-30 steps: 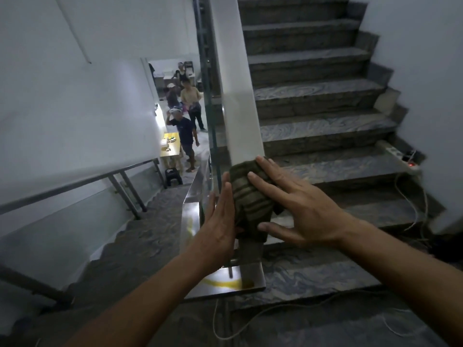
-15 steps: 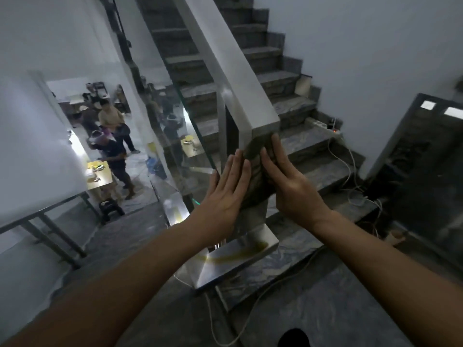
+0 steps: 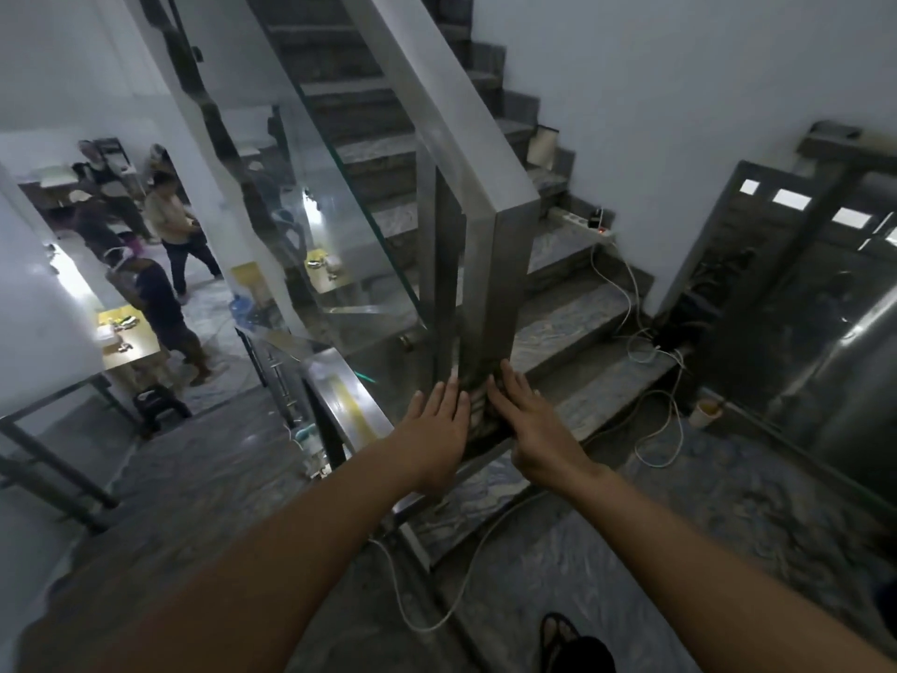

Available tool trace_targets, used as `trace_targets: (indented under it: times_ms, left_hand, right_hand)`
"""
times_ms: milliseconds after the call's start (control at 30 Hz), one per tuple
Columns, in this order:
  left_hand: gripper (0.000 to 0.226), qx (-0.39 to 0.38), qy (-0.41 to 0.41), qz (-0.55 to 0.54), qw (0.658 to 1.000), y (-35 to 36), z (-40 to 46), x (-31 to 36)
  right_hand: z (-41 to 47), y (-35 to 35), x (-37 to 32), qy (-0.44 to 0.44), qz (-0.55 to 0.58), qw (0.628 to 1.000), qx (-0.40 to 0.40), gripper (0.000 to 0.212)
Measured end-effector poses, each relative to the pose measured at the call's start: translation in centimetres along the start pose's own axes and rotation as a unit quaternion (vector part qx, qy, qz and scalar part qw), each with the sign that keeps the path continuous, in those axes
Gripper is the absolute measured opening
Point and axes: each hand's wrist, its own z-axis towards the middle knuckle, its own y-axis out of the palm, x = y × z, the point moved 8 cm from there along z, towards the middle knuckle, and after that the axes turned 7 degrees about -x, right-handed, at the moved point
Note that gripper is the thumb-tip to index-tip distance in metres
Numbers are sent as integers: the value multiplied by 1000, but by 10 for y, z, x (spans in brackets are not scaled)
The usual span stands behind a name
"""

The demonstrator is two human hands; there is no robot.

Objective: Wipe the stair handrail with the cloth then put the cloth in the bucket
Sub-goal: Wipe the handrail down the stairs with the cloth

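A steel handrail [image 3: 446, 109] slopes down to a square end post [image 3: 505, 279] at the foot of the stairs. A dark striped cloth [image 3: 478, 395] is wrapped around the bottom of that post. My left hand [image 3: 434, 432] presses flat on the cloth's left side, fingers straight. My right hand [image 3: 526, 422] presses flat on its right side. The cloth is squeezed between both palms and mostly hidden by them. No bucket is in view.
A glass panel [image 3: 315, 225] runs under the handrail. White cables [image 3: 650, 381] trail over the steps and floor from a power strip [image 3: 582, 225]. A small cup [image 3: 706, 411] stands by a dark metal door [image 3: 796, 308]. Several people [image 3: 160, 293] stand in the room below left.
Both hands have slid the cloth down the post, from just under the rail's corner to near its base. The camera has tilted back and shows more of the landing.
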Motion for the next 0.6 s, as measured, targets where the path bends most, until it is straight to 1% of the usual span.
trace_targets:
  times_ms: [67,133,200,300,400,467,600]
  left_hand:
    - [81,-42,-7,-13,999,15,3,0]
    - [77,-72,-10,-36,997,29,3,-1]
    - [77,-69,-5,-44,997,38,1,-6]
    - [78,-58,2,-33,998,44,-3,-22]
    - [78,-47,-3,-10,999,45,-8,-42]
    - [81,-36,-16,7,999,45,-13,-55]
    - [74,20,-50,8,999,42,-19,-58]
  right_hand:
    - [-1,12,3,20,-29,998,-51,74]
    - [0,15,2,42,-16,997,-61,57]
    - [4,15,0,54,-17,996,-75,51]
    - [4,15,-10,50,-35,994,-95,52]
    - [2,20,-21,22,-57,994,-86,50]
    - [2,21,-23,13,-40,996,-72,47]
    - [1,15,-2,54,26,998,-14,41]
